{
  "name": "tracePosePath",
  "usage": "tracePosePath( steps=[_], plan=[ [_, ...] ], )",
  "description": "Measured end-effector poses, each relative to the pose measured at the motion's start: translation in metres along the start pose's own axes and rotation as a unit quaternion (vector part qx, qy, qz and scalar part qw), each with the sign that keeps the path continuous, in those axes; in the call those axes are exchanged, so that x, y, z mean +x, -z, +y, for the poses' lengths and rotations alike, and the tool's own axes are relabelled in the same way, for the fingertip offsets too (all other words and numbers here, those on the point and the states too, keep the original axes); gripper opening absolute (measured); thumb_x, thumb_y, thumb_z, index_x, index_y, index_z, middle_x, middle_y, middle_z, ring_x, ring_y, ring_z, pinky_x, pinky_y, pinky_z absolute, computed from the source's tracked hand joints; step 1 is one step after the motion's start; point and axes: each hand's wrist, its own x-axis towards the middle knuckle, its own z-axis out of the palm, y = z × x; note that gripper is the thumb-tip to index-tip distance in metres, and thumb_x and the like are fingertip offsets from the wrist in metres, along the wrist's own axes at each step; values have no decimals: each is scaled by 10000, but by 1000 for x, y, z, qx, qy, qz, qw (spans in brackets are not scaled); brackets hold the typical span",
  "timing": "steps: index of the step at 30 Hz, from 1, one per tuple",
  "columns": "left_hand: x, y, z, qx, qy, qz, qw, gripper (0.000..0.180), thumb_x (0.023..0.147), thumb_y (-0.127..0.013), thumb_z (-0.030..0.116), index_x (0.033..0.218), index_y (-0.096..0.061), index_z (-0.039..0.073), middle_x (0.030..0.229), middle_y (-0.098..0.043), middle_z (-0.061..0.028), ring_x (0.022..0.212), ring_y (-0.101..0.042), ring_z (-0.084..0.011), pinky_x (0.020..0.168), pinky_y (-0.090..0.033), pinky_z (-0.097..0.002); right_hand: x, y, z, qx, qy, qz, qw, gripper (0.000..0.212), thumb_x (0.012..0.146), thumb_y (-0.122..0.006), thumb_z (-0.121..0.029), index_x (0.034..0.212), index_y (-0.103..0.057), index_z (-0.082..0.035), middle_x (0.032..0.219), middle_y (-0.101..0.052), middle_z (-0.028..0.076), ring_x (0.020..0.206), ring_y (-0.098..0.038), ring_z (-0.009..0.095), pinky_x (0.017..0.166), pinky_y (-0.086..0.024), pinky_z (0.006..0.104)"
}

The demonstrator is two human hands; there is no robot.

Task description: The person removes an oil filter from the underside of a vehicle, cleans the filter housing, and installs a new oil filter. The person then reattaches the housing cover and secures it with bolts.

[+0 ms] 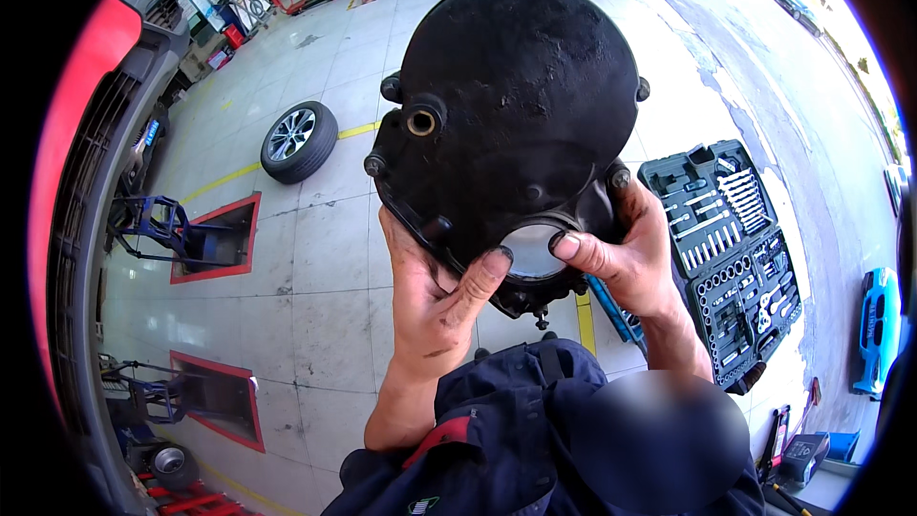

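Between my hands I hold up a large black engine cover (pixel 516 76), rounded at the top, with bolts spaced around its rim. A brass-lined hole (pixel 421 122) shows on its left side, and a pale round disc (pixel 535 250) sits in its lower part. My left hand (pixel 430 296) grips the lower left edge, its thumb lying beside the disc. On the lower right edge my right hand (pixel 635 253) is closed, the thumb tip touching the disc's border. Fingers of both hands are partly hidden behind the cover.
An open tool case (pixel 731 258) with sockets and wrenches lies on the floor at right. A wheel (pixel 299 141) lies on the tiles at left, near two red-framed floor pits (pixel 220 401). A red car (pixel 86 67) stands along the left edge.
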Motion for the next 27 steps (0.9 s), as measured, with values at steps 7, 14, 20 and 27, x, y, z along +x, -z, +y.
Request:
tracePosePath(
  steps=[7,14,20,27],
  plan=[
    [-8,17,-16,-5,93,-39,995,764,922,-706,75,1516,-226,54,1441,-449,-124,1300,-506,-229,1064,-439,-345,-9,-15,-10,-252,134,9,958,479,836,-836,-257,1109,-563,27,878,-651,92,776,-603,152,707,-487,286],
    [-6,54,-41,-415,218,-109,877,800,938,-507,565,1453,-360,-29,1163,-588,-173,827,-581,-267,646,-425,-398,-5,-10,-16,-143,142,-33,979,442,896,-742,-218,1233,-590,24,957,-668,106,795,-636,160,728,-499,278],
    [-5,46,-44,-489,253,-117,827,927,842,-561,717,1368,-462,-40,880,-484,-123,629,-479,-224,489,-392,-346,3,-27,-18,-250,179,-97,947,780,722,-883,-319,1350,-511,-43,1083,-646,115,804,-669,228,650,-542,337],
    [-35,80,-81,-394,221,-32,892,553,950,-633,414,1306,-515,7,1285,-581,-219,1102,-647,-395,886,-610,-518,10,-39,-14,-322,199,-139,915,657,766,-830,-320,1247,-527,9,955,-640,167,792,-679,356,682,-556,423]
  ],
)
